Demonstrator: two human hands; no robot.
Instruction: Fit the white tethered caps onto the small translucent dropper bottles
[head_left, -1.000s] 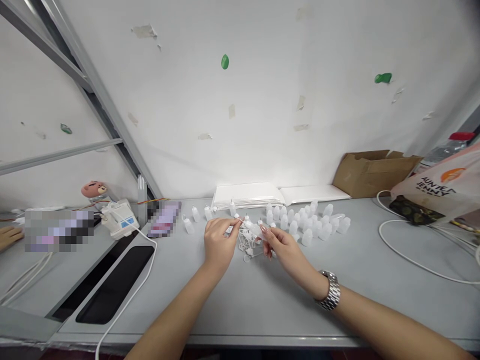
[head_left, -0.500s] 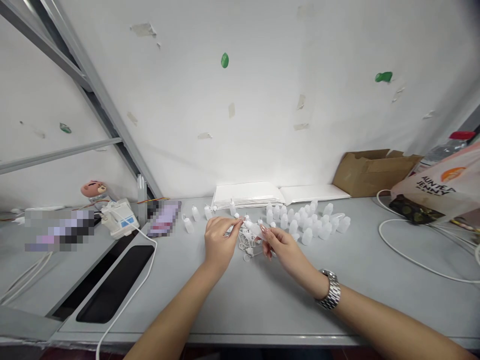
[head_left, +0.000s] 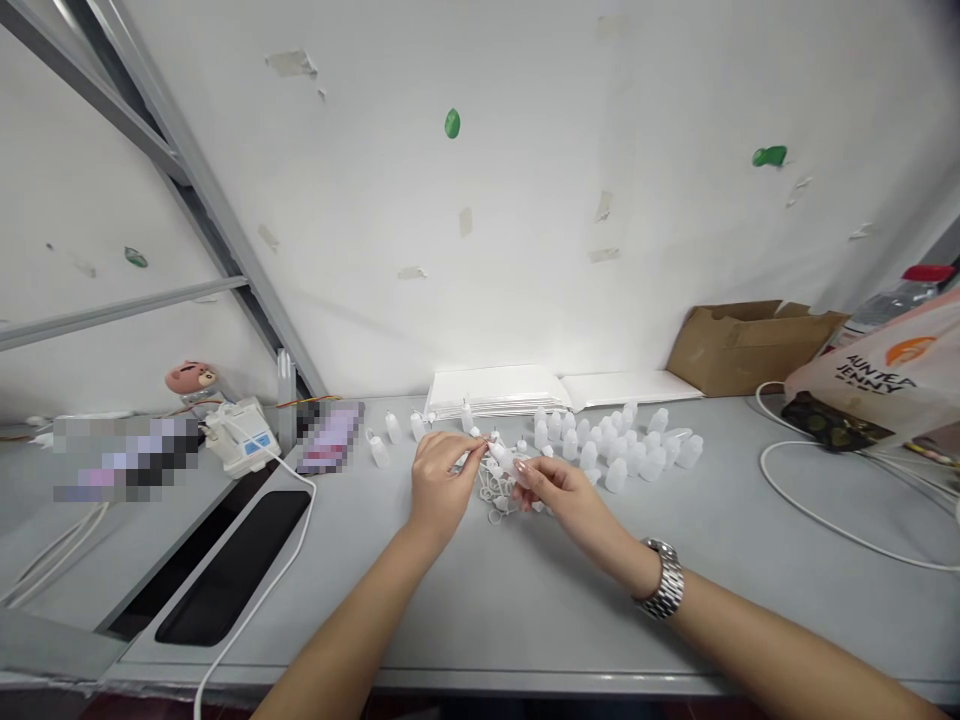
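Observation:
My right hand (head_left: 553, 485) grips a small translucent white bottle (head_left: 501, 458), tilted with its top toward the left. My left hand (head_left: 448, 480) is pinched at the top end of that bottle; the small part between its fingertips is too little to make out. Under and between the hands lies a pile of white ring-shaped caps (head_left: 495, 495), partly covered by them. Several bottles without visible tops (head_left: 616, 475) stand grouped to the right. On the left and behind are several bottles with thin tips (head_left: 379, 452).
A stack of white sheets (head_left: 495, 388) lies against the wall, beside a cardboard box (head_left: 739, 345). At right are a plastic bag (head_left: 885, 360) and a looping white cable (head_left: 832, 535). To the left are a phone (head_left: 330, 438), a power strip (head_left: 244, 438) and a black pad (head_left: 232, 567).
My right hand has shifted slightly left with the bottle, bringing its top closer to my left fingertips. The left hand has barely moved.

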